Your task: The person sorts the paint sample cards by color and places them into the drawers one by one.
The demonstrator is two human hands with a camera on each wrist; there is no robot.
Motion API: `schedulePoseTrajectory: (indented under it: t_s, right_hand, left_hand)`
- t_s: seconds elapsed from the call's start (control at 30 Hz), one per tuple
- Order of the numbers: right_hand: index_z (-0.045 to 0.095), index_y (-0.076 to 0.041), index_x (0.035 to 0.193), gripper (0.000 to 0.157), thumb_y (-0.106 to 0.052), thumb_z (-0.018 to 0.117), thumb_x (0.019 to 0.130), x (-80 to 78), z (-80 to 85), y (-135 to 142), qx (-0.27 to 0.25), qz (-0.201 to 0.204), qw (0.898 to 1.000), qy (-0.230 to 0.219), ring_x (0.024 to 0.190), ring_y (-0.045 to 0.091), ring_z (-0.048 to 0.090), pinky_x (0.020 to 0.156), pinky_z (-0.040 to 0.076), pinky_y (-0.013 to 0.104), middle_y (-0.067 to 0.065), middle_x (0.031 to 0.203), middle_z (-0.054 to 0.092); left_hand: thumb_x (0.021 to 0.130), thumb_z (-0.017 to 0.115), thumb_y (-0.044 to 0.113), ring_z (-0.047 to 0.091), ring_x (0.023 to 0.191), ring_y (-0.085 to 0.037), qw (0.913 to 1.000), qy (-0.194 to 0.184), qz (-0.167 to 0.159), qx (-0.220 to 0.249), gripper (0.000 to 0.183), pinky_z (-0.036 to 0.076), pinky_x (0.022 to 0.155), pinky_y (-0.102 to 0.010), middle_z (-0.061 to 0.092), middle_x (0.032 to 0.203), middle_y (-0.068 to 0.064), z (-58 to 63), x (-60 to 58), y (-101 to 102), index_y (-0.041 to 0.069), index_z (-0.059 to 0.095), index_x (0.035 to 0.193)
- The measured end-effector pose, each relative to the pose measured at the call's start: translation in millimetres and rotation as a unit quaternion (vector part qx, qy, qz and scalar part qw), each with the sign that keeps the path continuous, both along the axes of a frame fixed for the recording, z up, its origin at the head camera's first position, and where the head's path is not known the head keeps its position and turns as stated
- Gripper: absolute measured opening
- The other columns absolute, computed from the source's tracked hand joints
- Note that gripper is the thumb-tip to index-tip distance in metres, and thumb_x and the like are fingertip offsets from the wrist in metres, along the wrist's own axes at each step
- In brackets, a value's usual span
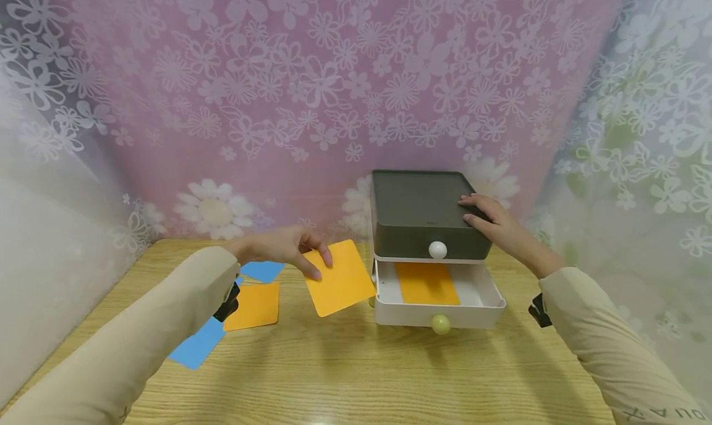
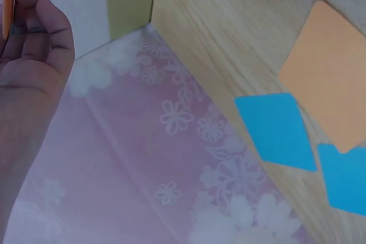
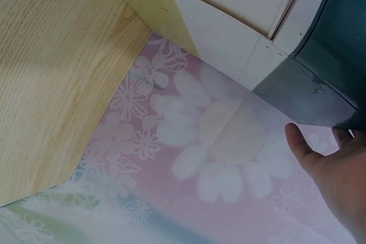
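Observation:
Between thumb and fingers, my left hand [image 1: 292,250] pinches an orange square card [image 1: 340,278], held tilted just left of a small drawer box. My right hand [image 1: 495,224] rests on the right edge of the box's dark grey top [image 1: 419,199], its fingers lying over the surface. Below, the white lower drawer [image 1: 386,315] with a green knob [image 1: 441,324] is pulled out. Inside it lies another orange card [image 1: 427,284]. The dark upper drawer with a white knob [image 1: 437,249] is closed. In the right wrist view, my right hand [image 3: 337,178] touches the box's dark corner.
On the wooden table [image 1: 311,375] at left lie an orange card [image 1: 253,307] and blue cards [image 1: 200,343], partly hidden by my left sleeve. Another blue card [image 1: 262,270] is behind them. A pink floral cloth [image 1: 311,104] hangs behind the table.

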State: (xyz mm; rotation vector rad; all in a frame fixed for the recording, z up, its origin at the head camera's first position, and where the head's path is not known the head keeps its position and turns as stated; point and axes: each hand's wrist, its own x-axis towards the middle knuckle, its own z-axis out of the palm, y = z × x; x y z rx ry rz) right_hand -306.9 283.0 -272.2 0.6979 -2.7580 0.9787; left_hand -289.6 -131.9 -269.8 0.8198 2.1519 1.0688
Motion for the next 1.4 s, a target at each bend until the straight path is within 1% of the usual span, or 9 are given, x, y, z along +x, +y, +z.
schedulePoseTrajectory:
  t_s: [0.17, 0.33, 0.43, 0.53, 0.7, 0.83, 1.03, 1.2, 1.4]
  right_hand:
    - [0.041, -0.001, 0.133, 0.044, -0.024, 0.046, 0.096, 0.8, 1.2, -1, -0.003, 0.004, 1.000, 0.009, 0.136, 0.042, 0.014, 0.105, 0.013, 0.064, 0.023, 0.145, 0.027]
    - [0.041, 0.000, 0.132, 0.044, -0.024, 0.045, 0.096, 0.9, 0.9, -1, -0.002, 0.007, 1.000, 0.018, 0.135, 0.043, 0.015, 0.104, 0.013, 0.064, 0.024, 0.144, 0.029]
    - [0.041, 0.001, 0.132, 0.044, -0.024, 0.046, 0.096, 0.9, -0.3, -1, -0.002, 0.009, 1.000, 0.019, 0.135, 0.043, 0.015, 0.104, 0.014, 0.064, 0.024, 0.144, 0.029]
    - [0.041, 0.001, 0.132, 0.044, -0.024, 0.046, 0.096, 0.3, -1.5, -1, -0.005, 0.009, 1.000, 0.018, 0.135, 0.043, 0.015, 0.104, 0.014, 0.064, 0.023, 0.144, 0.029]
    - [0.041, 0.001, 0.132, 0.044, -0.024, 0.045, 0.096, -0.6, -1.8, 0, -0.005, 0.010, 1.000, 0.017, 0.135, 0.043, 0.015, 0.104, 0.014, 0.064, 0.024, 0.144, 0.028]
    - [0.041, 0.000, 0.133, 0.045, -0.025, 0.045, 0.096, -0.7, -1.2, 0, -0.003, 0.007, 1.000, 0.015, 0.136, 0.043, 0.015, 0.104, 0.014, 0.064, 0.023, 0.144, 0.028]
    - [0.041, -0.001, 0.133, 0.045, -0.025, 0.045, 0.096, -1.4, -0.8, 0, 0.004, 0.004, 1.000, 0.017, 0.135, 0.043, 0.016, 0.105, 0.014, 0.064, 0.023, 0.144, 0.028]
    - [0.041, -0.001, 0.133, 0.044, -0.026, 0.045, 0.096, -1.4, -1.5, 0, 0.009, 0.003, 1.000, 0.020, 0.135, 0.043, 0.017, 0.105, 0.014, 0.064, 0.023, 0.144, 0.029]
    - [0.043, -0.001, 0.131, 0.041, -0.023, 0.046, 0.096, 0.0, -0.2, -1, 0.002, 0.003, 1.000, 0.026, 0.135, 0.043, 0.017, 0.105, 0.015, 0.063, 0.024, 0.143, 0.030]
  left_hand:
    - [0.076, 0.074, 0.015, 0.044, 0.119, -0.018, 1.0000, 0.001, -0.006, 0.000, 0.028, 0.041, 0.099, -0.035, 0.062, 0.110, -0.002, 10.6, 1.9, 5, 0.009, 0.065, 0.101]
    - [0.077, 0.073, 0.018, 0.046, 0.102, -0.016, 0.9994, -0.009, -0.027, 0.018, 0.029, 0.042, 0.094, -0.033, 0.063, 0.109, -0.001, 7.7, 9.6, 24, 0.012, 0.065, 0.104]
    - [0.079, 0.071, 0.020, 0.045, 0.105, -0.016, 0.9986, -0.015, -0.042, 0.030, 0.030, 0.040, 0.096, -0.033, 0.061, 0.115, 0.002, 1.6, 14.5, 39, 0.017, 0.065, 0.109]
    - [0.082, 0.069, 0.020, 0.043, 0.118, -0.015, 0.9974, -0.025, -0.051, 0.045, 0.032, 0.039, 0.099, -0.033, 0.057, 0.121, 0.006, -4.3, 19.6, 55, 0.019, 0.063, 0.113]
    - [0.084, 0.066, 0.019, 0.048, 0.121, -0.014, 0.9950, -0.057, -0.038, 0.073, 0.033, 0.045, 0.096, -0.031, 0.052, 0.130, 0.006, -13.9, 28.9, 81, 0.019, 0.061, 0.117]
    - [0.086, 0.063, 0.012, 0.060, 0.104, -0.017, 0.9857, -0.124, 0.010, 0.113, 0.033, 0.048, 0.092, -0.034, 0.048, 0.134, -0.002, -19.2, 35.1, 100, 0.011, 0.059, 0.119]
    - [0.087, 0.058, 0.001, 0.061, 0.093, -0.017, 0.9543, -0.205, 0.124, 0.178, 0.029, 0.049, 0.092, -0.036, 0.051, 0.125, -0.008, -22.8, 42.2, 124, -0.002, 0.059, 0.116]
    - [0.086, 0.058, -0.002, 0.058, 0.082, -0.016, 0.9347, -0.217, 0.201, 0.198, 0.026, 0.052, 0.083, -0.029, 0.051, 0.119, -0.010, -26.7, 47.7, 141, -0.005, 0.059, 0.112]
    - [0.084, 0.057, -0.007, 0.056, 0.078, -0.016, 0.9267, -0.196, 0.254, 0.196, 0.030, 0.049, 0.091, -0.035, 0.051, 0.112, -0.012, -32.4, 49.9, 156, -0.005, 0.056, 0.114]
